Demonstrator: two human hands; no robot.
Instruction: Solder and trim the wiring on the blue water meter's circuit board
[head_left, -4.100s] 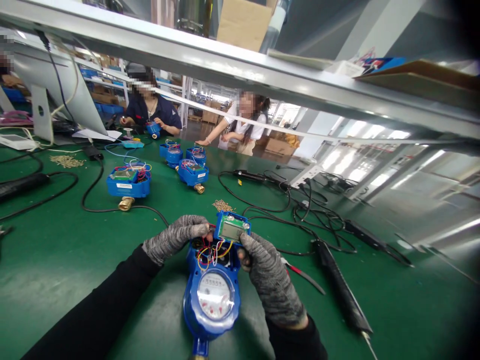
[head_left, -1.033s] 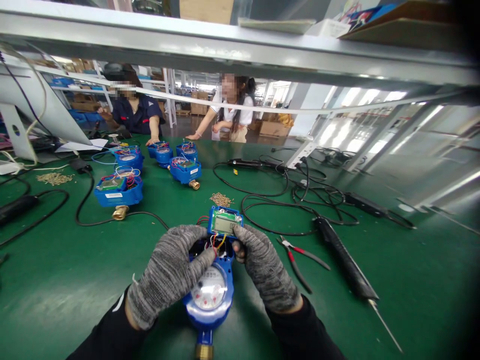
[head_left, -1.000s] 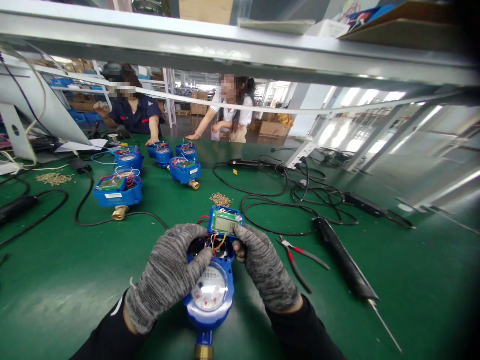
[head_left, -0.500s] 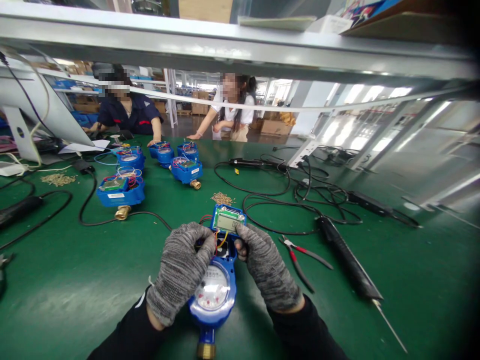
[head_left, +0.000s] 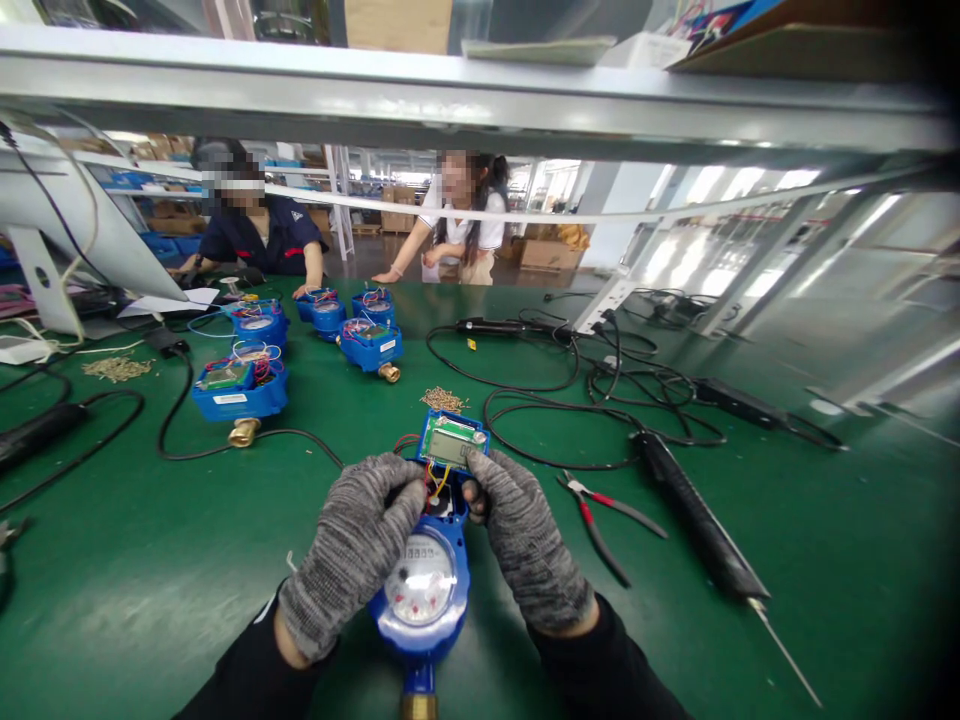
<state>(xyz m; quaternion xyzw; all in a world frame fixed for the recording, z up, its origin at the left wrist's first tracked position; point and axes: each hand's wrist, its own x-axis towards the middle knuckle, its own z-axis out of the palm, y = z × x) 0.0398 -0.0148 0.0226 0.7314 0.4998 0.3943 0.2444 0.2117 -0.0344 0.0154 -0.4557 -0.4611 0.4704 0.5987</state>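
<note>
A blue water meter (head_left: 420, 590) with a round clear dial lies on the green table, its brass end toward me. At its far end a green circuit board with a display (head_left: 452, 442) is tilted up, with red and yellow wires running below it. My left hand (head_left: 356, 545), in a grey knit glove, has its fingers closed at the wires on the left side; exactly what they pinch is hidden. My right hand (head_left: 525, 540), gloved too, grips the display board's right edge between thumb and fingers.
Red-handled cutters (head_left: 592, 510) and a black electric screwdriver (head_left: 697, 520) lie at right, near tangled cables. Small screws (head_left: 444, 400) are heaped beyond the board. Several blue meters (head_left: 240, 390) stand at left. Two people are across the table, below a metal shelf (head_left: 450, 90).
The meter and both hands appear slightly lower and further left. The grip on the display board is the same.
</note>
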